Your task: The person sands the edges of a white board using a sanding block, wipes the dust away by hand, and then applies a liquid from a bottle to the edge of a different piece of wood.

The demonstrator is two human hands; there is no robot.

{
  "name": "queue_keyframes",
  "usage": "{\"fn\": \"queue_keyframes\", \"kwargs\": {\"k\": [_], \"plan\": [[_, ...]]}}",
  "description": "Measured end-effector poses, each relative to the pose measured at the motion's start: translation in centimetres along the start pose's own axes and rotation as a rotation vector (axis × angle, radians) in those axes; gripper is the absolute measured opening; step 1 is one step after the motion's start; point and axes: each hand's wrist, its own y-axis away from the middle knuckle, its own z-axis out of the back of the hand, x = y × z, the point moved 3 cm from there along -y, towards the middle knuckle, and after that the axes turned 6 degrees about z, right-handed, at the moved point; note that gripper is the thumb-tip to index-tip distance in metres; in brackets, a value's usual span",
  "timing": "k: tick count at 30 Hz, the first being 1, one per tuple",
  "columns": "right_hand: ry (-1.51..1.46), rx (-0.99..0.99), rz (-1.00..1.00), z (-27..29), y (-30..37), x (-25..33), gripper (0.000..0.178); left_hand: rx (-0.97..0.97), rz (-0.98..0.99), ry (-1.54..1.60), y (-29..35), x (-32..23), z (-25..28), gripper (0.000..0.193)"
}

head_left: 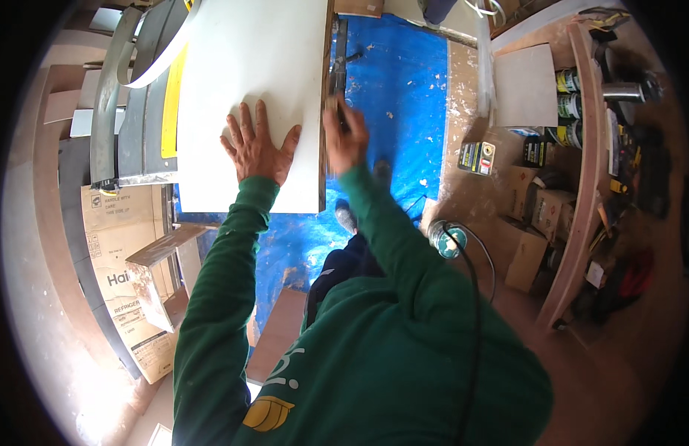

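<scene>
A blue sheet (pixel 415 89) covers much of the floor, apparently laid to catch debris, as pale flecks are scattered over it. Above it lies the white board (pixel 211 182), the work piece, flat and ahead of the person, with its near end toward the body and its brown long edge to the right; this placement appears to leave that edge within easy reach. A tall cardboard carton (pixel 99 256) stands to the left, nearer the person than a dark grey unit (pixel 140 111) beside the board. A yellow strip (pixel 171 111) runs along the board's left side, and a white curved strip (pixel 157 69) arcs over the grey unit. The left hand (pixel 259 149) is set palm down on the board near its close end, fingers straight and spread, thumb out toward the right edge; the likely purpose is to steady the piece. The right hand (pixel 347 143) is at the right edge, fingers curled around a small dark object (pixel 343 117). Blur prevents identification of that object, and whether it touches the edge cannot be determined. A round tin (pixel 451 239) stands to the person's right, well apart from the board.
</scene>
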Motion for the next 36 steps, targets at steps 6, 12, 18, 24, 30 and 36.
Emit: {"fn": "queue_keyframes", "kwargs": {"k": [6,12,18,24,30,36], "plan": [[-0.003,0.029,-0.074,3.0,8.6,3.0,0.036,-0.002,0.0,-0.016,0.4,0.5,-0.2,0.087],[-0.054,-0.025,-0.084,-0.3,-2.6,-0.7,0.033,-0.01,-0.007,-0.037,0.4,-0.2,-0.2,0.083],[0.055,0.063,-0.004,4.2,11.1,4.2,0.034,0.021,0.024,-0.047,1.6,0.2,-0.3,0.078],[0.044,0.042,0.091,-0.2,-5.1,0.0,0.035,0.004,0.008,-0.044,1.5,-0.5,0.1,0.076],[0.064,0.001,-0.009,3.3,6.7,-0.6,0.034,-0.001,0.011,-0.065,2.7,-0.3,-0.3,0.076],[-0.091,0.005,-0.261,3.1,4.3,-0.3,0.039,-0.004,0.001,-0.063,3.4,-0.6,0.2,0.076]]}}
